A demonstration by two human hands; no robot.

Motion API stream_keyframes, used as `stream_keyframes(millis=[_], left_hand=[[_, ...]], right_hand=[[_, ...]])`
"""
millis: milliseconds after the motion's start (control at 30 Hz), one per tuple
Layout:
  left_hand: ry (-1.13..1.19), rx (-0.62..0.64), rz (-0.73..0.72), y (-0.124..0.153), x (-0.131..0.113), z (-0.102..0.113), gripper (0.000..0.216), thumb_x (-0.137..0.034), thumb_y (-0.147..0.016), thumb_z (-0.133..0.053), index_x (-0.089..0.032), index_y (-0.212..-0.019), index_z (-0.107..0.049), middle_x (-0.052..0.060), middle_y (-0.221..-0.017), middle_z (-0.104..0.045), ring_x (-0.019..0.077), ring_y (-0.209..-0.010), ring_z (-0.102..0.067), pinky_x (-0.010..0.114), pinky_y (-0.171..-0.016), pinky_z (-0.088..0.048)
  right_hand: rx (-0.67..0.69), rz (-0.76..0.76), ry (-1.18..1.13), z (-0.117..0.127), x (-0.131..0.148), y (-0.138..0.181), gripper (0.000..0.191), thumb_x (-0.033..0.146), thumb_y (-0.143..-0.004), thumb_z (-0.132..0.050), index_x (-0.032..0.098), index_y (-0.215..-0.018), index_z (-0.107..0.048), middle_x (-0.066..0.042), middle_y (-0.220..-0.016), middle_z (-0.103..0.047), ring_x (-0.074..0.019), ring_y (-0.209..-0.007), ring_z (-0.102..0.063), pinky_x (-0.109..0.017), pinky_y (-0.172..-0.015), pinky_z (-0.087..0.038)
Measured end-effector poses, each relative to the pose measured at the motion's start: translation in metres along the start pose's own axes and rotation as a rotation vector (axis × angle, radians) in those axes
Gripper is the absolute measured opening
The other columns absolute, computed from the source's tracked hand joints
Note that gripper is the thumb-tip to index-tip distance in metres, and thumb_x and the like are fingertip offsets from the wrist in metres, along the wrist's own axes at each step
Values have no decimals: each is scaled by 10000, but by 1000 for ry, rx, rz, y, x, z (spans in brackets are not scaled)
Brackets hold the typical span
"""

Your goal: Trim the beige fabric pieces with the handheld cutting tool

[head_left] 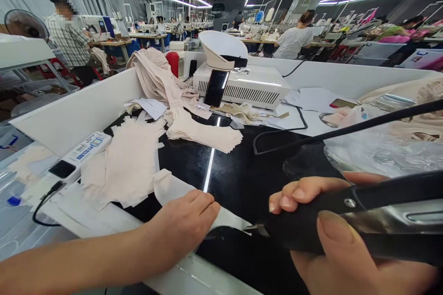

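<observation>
One white pack [88, 147] lies at the left edge of a glossy black surface [249, 179], a cable [55, 188] running from its dark end; just beside it, a spread-out stack [129, 161] of pale pieces covers the surface's left part, with a paper slip [150, 107] behind it; next comes the pale cloth [171, 187], flat near the stack and reaching rightward under the left hand [188, 221]; that hand has its fingers bent down onto the cloth, though whether it pinches or merely presses cannot be told; farther back lies a neater pile [204, 133], and behind that a phone [216, 87] stands tilted in front of a vented white box [266, 84]; right of the left hand, the cloth narrows to an end by the metal tip [260, 228] of a black tool [297, 228], and contact between them is unclear; the right hand [349, 249] is wrapped around the tool, thumb on the near side; behind it, at the far right, lies crumpled clear plastic [380, 150], a black bar [346, 131] crossing before it.
</observation>
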State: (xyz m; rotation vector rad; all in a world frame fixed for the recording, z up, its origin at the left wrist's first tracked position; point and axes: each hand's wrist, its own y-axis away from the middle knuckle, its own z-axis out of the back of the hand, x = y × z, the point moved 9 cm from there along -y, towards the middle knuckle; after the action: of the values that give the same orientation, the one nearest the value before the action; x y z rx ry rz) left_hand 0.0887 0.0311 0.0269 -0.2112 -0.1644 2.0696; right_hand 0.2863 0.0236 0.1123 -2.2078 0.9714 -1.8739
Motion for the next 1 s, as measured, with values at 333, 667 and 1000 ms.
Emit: stream_keyframes(millis=[333, 667, 1000], left_hand=[[112, 45, -40, 7, 2, -3, 256, 30, -1061, -619, -170, -1209, -679, 133, -1286, -786, 268, -1149, -768, 364, -1026, -690], [-112, -23, -90, 11, -14, -2, 134, -49, -1184, -642, -136, -1252, -716, 106, -1159, -811, 247, -1021, -778, 335, -912, -667], [-268, -199, -48, 18, -38, 0, 809, -870, -1062, -838, -161, -1443, -760, 160, -1260, -885, 341, -1205, -832, 429, -1023, -682]], right_hand=[[-124, 21, -11, -4, 7, 36, 425, 409, -935, -1051, 389, -1280, -802, 37, -896, -758, -238, -737, -712, -427, -706, -728], [-94, 14, 10, -7, 9, 40, 437, 412, -934, -1053, 380, -1277, -785, 28, -903, -767, -249, -738, -731, -437, -693, -741], [-99, 53, -48, -7, 4, 35, 493, 479, -832, -1131, 372, -1200, -820, 66, -786, -729, -213, -630, -661, -361, -569, -700]])
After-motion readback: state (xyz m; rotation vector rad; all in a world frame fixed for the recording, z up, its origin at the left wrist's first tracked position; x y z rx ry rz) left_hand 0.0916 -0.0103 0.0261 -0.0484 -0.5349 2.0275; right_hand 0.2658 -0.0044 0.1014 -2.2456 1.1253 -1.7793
